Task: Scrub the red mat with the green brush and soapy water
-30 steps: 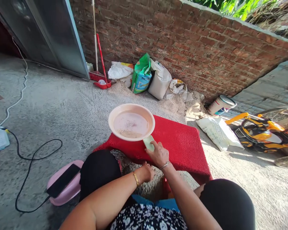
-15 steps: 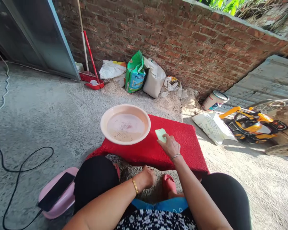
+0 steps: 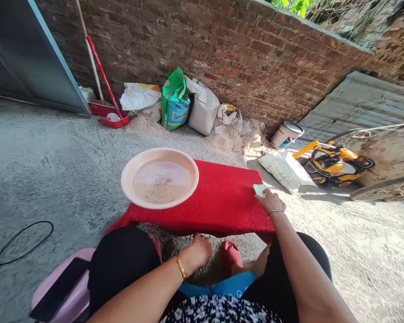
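My right hand [image 3: 272,202] grips a flat, pale green, rounded rectangular piece [image 3: 259,189] at the right end of a red cloth-covered bench [image 3: 227,193]. Its fingers are closed on the near side of the piece, and I cannot tell exactly what kind of thing it is. On the bench's left end stands a wide, pale pink basin [image 3: 126,184] holding cloudy water with dark grains at the bottom. My left hand [image 3: 201,252] hangs in front of the bench between my knees, its fingers curled with nothing visible in them.
A pink stool [image 3: 43,287] with a black phone-like slab [image 3: 60,289] on it stands at my left. A black cable [image 3: 23,237] lies on the floor. Sacks [image 3: 204,110] and a red dustpan [image 3: 114,121] line the brick wall. To the right is a yellow toy digger [image 3: 340,163].
My right hand has moved right with the pale green piece, from the middle of the bench to its right end. The view has swung a little right. My left hand stays low.
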